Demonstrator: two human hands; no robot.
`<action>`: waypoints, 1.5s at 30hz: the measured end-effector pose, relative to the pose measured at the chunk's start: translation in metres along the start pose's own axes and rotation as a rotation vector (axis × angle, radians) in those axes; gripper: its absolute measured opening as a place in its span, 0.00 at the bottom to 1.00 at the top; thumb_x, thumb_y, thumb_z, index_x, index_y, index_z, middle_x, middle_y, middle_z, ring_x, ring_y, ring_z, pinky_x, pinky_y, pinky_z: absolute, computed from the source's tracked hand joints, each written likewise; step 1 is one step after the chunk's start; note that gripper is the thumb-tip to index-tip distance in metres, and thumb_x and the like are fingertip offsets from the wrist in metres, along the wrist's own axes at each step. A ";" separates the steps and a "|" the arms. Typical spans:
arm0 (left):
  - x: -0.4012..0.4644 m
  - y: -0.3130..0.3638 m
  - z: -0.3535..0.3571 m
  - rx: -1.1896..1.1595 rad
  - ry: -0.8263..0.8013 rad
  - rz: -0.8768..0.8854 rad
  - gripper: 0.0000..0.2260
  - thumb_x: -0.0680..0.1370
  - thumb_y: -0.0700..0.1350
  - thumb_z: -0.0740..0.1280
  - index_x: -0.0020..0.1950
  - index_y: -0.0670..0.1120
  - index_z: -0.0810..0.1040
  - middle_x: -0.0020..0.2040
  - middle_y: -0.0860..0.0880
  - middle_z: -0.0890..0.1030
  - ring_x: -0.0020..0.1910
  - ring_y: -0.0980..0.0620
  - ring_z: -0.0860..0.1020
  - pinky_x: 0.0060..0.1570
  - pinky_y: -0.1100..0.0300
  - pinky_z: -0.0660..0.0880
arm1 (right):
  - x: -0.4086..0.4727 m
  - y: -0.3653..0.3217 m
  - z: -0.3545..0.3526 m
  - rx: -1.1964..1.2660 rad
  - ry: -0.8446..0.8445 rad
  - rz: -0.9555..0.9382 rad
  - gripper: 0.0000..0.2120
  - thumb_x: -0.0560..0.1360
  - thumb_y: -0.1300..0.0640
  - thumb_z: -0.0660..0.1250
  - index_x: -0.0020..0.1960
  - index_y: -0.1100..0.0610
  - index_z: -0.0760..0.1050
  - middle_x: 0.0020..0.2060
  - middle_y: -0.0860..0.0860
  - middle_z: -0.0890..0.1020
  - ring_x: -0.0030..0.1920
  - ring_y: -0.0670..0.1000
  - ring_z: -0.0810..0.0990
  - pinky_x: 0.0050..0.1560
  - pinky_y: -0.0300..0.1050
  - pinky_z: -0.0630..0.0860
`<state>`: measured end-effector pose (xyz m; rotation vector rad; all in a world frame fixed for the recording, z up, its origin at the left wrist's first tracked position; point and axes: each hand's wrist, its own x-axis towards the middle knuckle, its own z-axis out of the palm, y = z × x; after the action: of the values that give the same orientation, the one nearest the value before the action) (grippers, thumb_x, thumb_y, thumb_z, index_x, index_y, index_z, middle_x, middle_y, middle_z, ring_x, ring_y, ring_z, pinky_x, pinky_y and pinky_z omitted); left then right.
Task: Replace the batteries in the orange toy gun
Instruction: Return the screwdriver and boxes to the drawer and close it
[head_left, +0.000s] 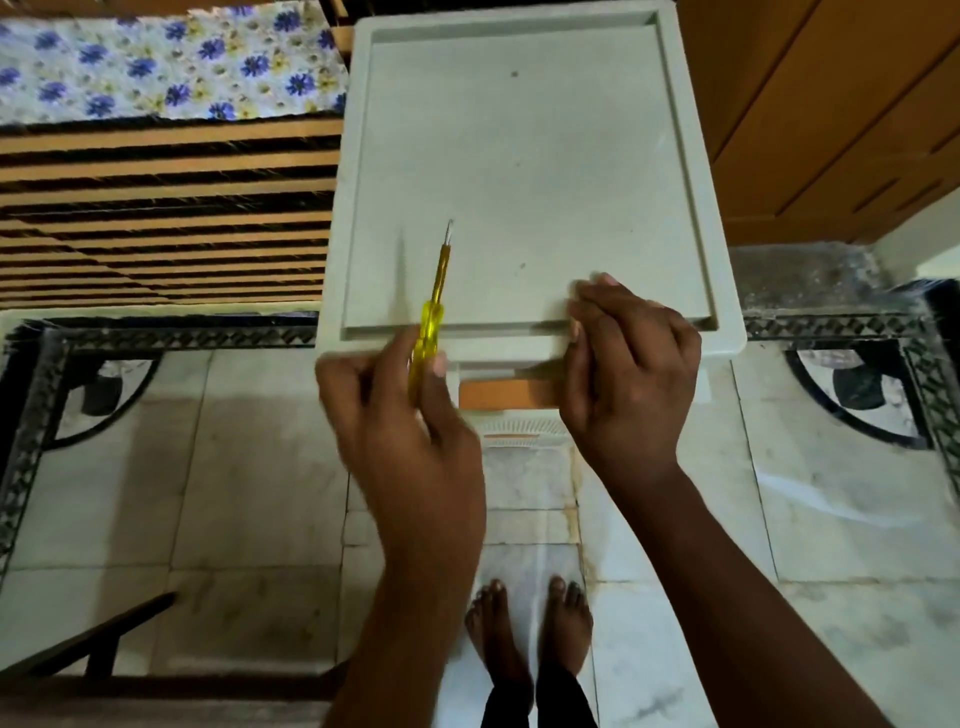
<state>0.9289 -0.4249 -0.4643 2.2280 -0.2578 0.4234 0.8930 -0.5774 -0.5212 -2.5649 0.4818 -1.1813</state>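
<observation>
One screwdriver in hand at the near edge of the worktop; the orange toy gun itself cannot be made out.

Left hand (395, 415) has its fingers curled round the yellow handle of a single screwdriver (430, 317), whose long axis runs nearly upright in view, metal tip pointing to 12 o'clock over the pale worktop (519, 156). Right hand (628, 364) lies at 3 o'clock of the tool, well apart, fingers bent over the worktop's near rim (whether they hold anything I cannot tell). One orange piece (506, 393) shows between the two hands, just below the rim. Two bare feet (530, 623) stand on the marble floor (234, 493) at 6 o'clock.
</observation>
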 end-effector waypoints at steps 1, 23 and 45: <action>-0.021 -0.003 -0.010 -0.020 0.000 -0.007 0.09 0.81 0.36 0.70 0.61 0.38 0.82 0.51 0.41 0.73 0.48 0.52 0.74 0.52 0.73 0.70 | 0.001 0.000 0.000 -0.002 0.001 -0.006 0.11 0.82 0.61 0.64 0.56 0.62 0.85 0.60 0.54 0.86 0.66 0.52 0.83 0.61 0.56 0.74; -0.034 -0.130 0.131 0.314 -0.410 -0.246 0.06 0.80 0.39 0.65 0.52 0.39 0.81 0.51 0.38 0.83 0.54 0.38 0.80 0.46 0.51 0.76 | -0.005 0.000 -0.002 -0.066 -0.043 -0.027 0.15 0.84 0.53 0.62 0.60 0.60 0.84 0.63 0.55 0.84 0.65 0.56 0.82 0.61 0.55 0.71; -0.026 -0.095 0.076 -0.155 -0.221 -0.517 0.08 0.76 0.38 0.72 0.54 0.43 0.82 0.50 0.46 0.85 0.51 0.48 0.83 0.50 0.71 0.76 | -0.034 -0.008 -0.043 0.038 -0.041 0.170 0.08 0.78 0.63 0.73 0.57 0.61 0.85 0.58 0.63 0.79 0.61 0.60 0.76 0.59 0.58 0.70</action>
<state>0.9518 -0.4225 -0.5866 2.0876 0.1680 -0.1184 0.8400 -0.5611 -0.5142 -2.4557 0.6474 -1.0669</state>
